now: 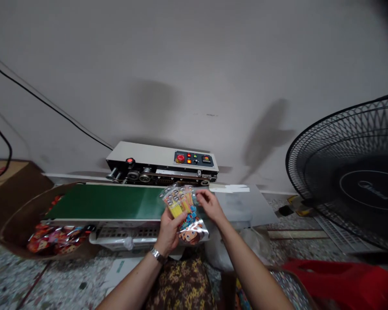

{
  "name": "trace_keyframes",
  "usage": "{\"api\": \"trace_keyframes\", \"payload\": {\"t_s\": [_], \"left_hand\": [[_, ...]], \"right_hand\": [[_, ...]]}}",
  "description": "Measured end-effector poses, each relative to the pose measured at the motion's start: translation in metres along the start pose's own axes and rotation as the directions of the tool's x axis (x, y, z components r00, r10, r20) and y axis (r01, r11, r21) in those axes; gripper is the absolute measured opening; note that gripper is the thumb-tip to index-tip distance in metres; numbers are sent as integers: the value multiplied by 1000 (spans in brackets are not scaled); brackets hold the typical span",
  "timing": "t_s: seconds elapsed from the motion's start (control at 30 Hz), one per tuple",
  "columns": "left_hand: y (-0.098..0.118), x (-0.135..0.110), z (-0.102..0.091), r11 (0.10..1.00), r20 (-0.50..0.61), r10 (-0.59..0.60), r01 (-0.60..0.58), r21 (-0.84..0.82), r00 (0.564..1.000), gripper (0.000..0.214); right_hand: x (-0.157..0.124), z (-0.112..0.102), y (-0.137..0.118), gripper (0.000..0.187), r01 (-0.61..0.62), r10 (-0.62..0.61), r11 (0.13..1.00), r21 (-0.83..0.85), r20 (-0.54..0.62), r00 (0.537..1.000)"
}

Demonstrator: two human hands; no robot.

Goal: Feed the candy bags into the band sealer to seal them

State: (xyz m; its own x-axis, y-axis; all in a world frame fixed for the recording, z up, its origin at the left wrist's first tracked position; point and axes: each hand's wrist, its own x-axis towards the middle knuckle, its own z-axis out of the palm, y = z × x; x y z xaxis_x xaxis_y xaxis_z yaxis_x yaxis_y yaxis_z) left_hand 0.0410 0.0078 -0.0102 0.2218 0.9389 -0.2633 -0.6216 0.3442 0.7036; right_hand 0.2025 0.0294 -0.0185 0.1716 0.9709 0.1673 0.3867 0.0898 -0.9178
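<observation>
A fanned bunch of printed plastic packets (183, 207), with yellow parts and cartoon figures, is held over the belt's front edge. My left hand (170, 230) is closed around their lower left side, thumb on top. At the upper right edge of the bunch, my right hand (210, 206) has its fingers bent together in a pinch at a clear packet edge. Behind the packets stands a band sealing machine (148, 153) with a lit control panel (194, 159). Its green conveyor belt (113, 202) runs off to the left.
A big carton (6, 228) holding shiny red packets (56, 239) sits at the belt's left end. Under the belt is a white plastic basket (126, 239). A large black fan (345, 172) stands on the right, above a red object (342, 280). A grey board (258, 206) extends right of the belt.
</observation>
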Motion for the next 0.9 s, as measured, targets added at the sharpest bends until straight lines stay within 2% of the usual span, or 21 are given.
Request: {"api": "trace_keyframes", "payload": {"t_s": [0.07, 0.13, 0.23, 0.3, 0.4, 0.47, 0.5, 0.67, 0.73, 0.83, 0.9], "left_hand": [[-3, 0, 2, 1000, -6, 10, -10, -2, 1000, 49], [-5, 1, 2, 1000, -18, 15, -15, 4, 1000, 48], [-5, 1, -2, 1000, -26, 6, -5, 27, 1000, 49], [-2, 1, -5, 999, -30, 3, -2, 38, 1000, 52], [0, 1, -9, 999, -30, 10, -8, 53, 999, 54], [2, 1, -9, 998, -31, 8, -6, 66, 999, 52], [2, 1, -9, 997, -31, 4, -2, 72, 1000, 52], [4, 1, -6, 998, -37, -8, 10, 68, 999, 53], [4, 1, -4, 998, -38, -4, 6, 64, 999, 52], [3, 1, -2, 998, -15, -3, 4, 63, 1000, 49], [2, 0, -1, 998, -5, 0, 1, 60, 1000, 48]], "right_hand": [[-11, 7, -10, 28, 22, -22, 999, 37, -6, 1000], [-14, 6, -7, 29, 13, -7, 999, 39, -156, 988], [-5, -16, 17, 34, -102, 94, 995, -1, -375, 922], [5, -39, 38, 34, -247, 159, 957, -153, -435, 886], [22, -66, 64, 30, -438, 236, 772, -460, -433, 870], [31, -72, 72, 29, -482, 277, 668, -567, -412, 868], [35, -71, 74, 28, -487, 291, 644, -590, -400, 869], [47, -47, 68, 22, -434, 300, 629, -645, -314, 901], [46, -39, 62, 23, -391, 267, 628, -673, -286, 920], [42, -35, 54, 30, -323, 205, 611, -722, -250, 946], [40, -35, 53, 31, -334, 234, 598, -729, -240, 942]]}}
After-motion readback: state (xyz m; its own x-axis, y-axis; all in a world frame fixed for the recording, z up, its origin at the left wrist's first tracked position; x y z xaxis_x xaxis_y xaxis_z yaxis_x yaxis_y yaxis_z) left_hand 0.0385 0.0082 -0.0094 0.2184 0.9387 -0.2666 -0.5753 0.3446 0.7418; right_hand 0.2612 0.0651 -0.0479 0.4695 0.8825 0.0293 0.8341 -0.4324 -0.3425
